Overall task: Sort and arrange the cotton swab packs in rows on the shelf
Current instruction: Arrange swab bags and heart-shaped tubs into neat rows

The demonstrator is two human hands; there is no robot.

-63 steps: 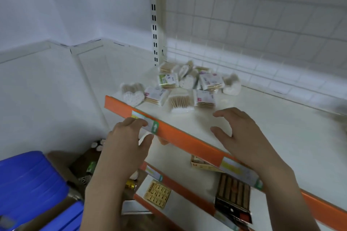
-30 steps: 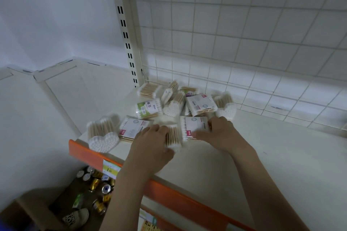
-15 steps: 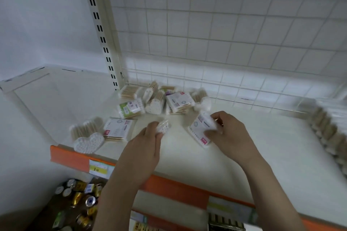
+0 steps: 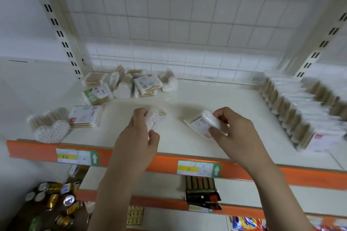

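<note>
Gripping one cotton swab pack (image 4: 154, 120) between curled fingers and thumb, the left hand (image 4: 139, 137) is raised just above the shelf (image 4: 178, 142), near its front centre. Right hand (image 4: 232, 133): fingers curled round a second pack (image 4: 210, 121), swab tips facing the camera, with a flat labelled pack (image 4: 197, 124) beneath it; whether that one is also held or lies on the shelf cannot be told.

Surface, left to right:
- heart-shaped pack (image 4: 51, 133) at the front left corner, touching the orange front rail (image 4: 131, 157);
- flat rectangular pack (image 4: 85, 116) just beside it;
- loose heap of mixed packs (image 4: 129, 84) at the back left, by the slotted upright (image 4: 56, 22);
- bare white shelf between and ahead of the hands;
- blurred row of upright packs (image 4: 293, 110) along the right side, running back to front.

Backing: white wire grid panel (image 4: 178, 15). Rail carries price labels (image 4: 199, 168). Lower shelf holds a dark boxed item (image 4: 201, 191); cans (image 4: 54, 199) sit lower left.
</note>
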